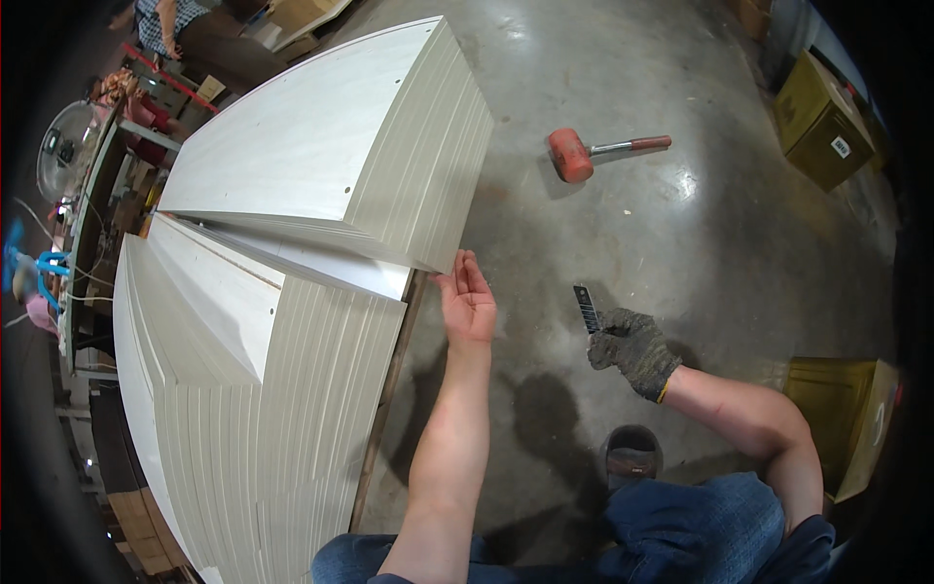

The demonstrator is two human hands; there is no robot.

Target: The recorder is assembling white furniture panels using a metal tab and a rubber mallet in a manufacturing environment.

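Beside me on the left stand thick stacks of white panels with pale grey edges; the upper stack (302, 127) overhangs the lower stack (321, 360), with a wedge-shaped gap between them. My left hand (469, 302) is bare, palm turned up, fingers stretched out and slightly curved. Its fingertips are at the near lower corner of the upper stack and seem to touch it. On my right hand (634, 352) is a dark grey knit glove. Its fingers are closed on a small black tool with a pale segmented strip, which looks like a box cutter (586, 308), pointing up and away.
A red-headed mallet (572, 156) lies on the concrete floor (545, 253) ahead. Gold-coloured metal cans stand at the right, one far (817, 122) and one near (827, 419). At the far left are a clear-caged fan (70, 146), a workbench and other people.
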